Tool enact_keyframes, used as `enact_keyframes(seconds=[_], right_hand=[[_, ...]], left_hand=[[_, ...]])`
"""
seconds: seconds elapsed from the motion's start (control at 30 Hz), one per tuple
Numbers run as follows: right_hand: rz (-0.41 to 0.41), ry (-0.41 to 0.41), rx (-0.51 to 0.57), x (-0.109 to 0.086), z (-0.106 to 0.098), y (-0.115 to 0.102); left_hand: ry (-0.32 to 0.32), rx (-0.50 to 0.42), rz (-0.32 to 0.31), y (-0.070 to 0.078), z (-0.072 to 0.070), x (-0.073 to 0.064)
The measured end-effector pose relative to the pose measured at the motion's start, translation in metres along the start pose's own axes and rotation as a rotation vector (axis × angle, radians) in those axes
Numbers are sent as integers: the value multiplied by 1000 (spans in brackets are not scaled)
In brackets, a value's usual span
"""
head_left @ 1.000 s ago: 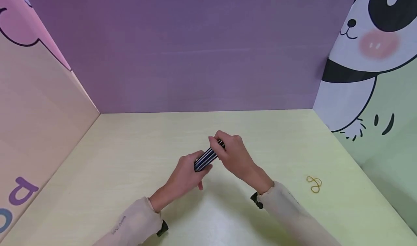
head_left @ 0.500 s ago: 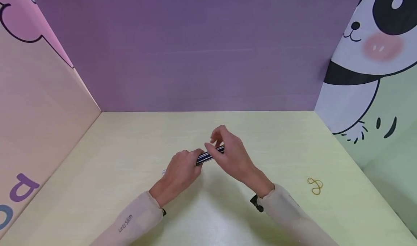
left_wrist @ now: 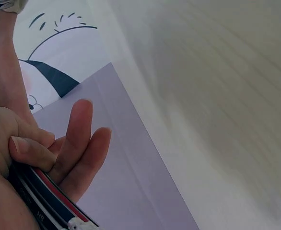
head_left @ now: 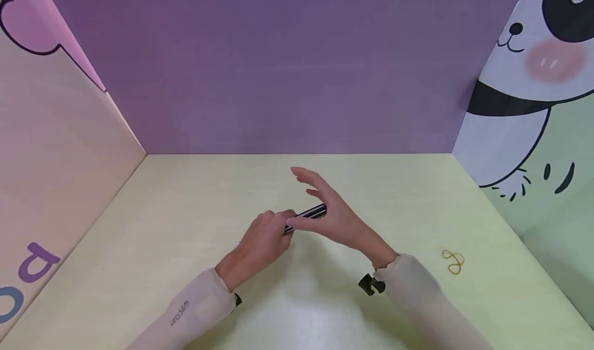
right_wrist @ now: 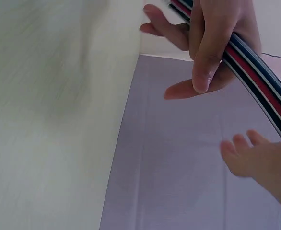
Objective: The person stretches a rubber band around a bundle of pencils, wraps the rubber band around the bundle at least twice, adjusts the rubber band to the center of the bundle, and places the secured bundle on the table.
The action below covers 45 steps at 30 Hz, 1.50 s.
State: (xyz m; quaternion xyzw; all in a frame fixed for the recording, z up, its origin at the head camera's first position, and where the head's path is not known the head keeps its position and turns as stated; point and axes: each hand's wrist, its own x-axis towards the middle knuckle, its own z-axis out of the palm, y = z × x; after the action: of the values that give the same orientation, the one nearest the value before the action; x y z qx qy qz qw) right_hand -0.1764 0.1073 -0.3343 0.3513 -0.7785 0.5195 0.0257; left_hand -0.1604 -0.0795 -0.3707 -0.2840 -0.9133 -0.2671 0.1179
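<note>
A bundle of striped pencils (head_left: 313, 213), navy and white with some red, is held above the table. Its middle is gripped by my left hand (head_left: 262, 239), back of the hand upward, fingers and thumb wrapped round it. In the left wrist view "HB" shows on one of the pencils (left_wrist: 37, 203). My right hand (head_left: 341, 217) is at the bundle's far end, fingers straight and spread, thumb stretched along toward the left hand. In the right wrist view the bundle (right_wrist: 260, 79) slants down to the right palm (right_wrist: 270, 160), which hides its end.
A twisted yellow rubber band (head_left: 454, 262) lies on the pale table (head_left: 185, 200), right of the right forearm. A purple wall (head_left: 297, 66) closes off the back. Side walls with cartoon prints stand left and right (head_left: 557, 226).
My right fingers were curled round the bundle's far end; they have uncurled and spread. My left hand has turned back-up, and the bundle now lies flatter.
</note>
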Motion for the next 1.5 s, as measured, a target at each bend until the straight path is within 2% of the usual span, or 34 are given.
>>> enact_keyframes(seconds=[0.07,0.13,0.2,0.27,0.37,0.5,0.63,0.7,0.8,0.97,1.23,1.33,1.5], right_hand=[[-7,19,17,-1,-3,-3],[-20,25,-34,-2,-2,-5],[-3,2,-103,-4,-1,-6],[28,-34,-140,-6,0,-5],[47,-39,-108,-9,-4,-5],[68,21,-69,-21,-21,-7],[166,75,-166,-44,-40,-2],[206,85,-220,-55,-49,5],[247,119,-311,-71,-66,16],[315,144,-475,-89,-101,34],[461,11,-746,-118,-136,49],[546,-42,-763,-129,-149,50],[739,-169,-706,-141,-163,56]], left_hand=[[-20,-26,13,3,-1,2],[-43,-56,27,4,-1,2],[-79,-87,40,5,-1,2],[-139,-163,28,5,0,1],[-225,-350,-45,4,-1,-1],[-314,-706,-195,3,-5,-3],[-391,-1003,-352,-6,-11,-15],[-416,-1106,-405,-14,-15,-24],[-442,-1220,-452,-25,-21,-35],[-457,-1341,-497,-40,-26,-45],[-456,-1451,-549,-48,-25,-53],[-464,-1471,-542,-46,-22,-55],[-481,-1483,-524,-46,-16,-59]])
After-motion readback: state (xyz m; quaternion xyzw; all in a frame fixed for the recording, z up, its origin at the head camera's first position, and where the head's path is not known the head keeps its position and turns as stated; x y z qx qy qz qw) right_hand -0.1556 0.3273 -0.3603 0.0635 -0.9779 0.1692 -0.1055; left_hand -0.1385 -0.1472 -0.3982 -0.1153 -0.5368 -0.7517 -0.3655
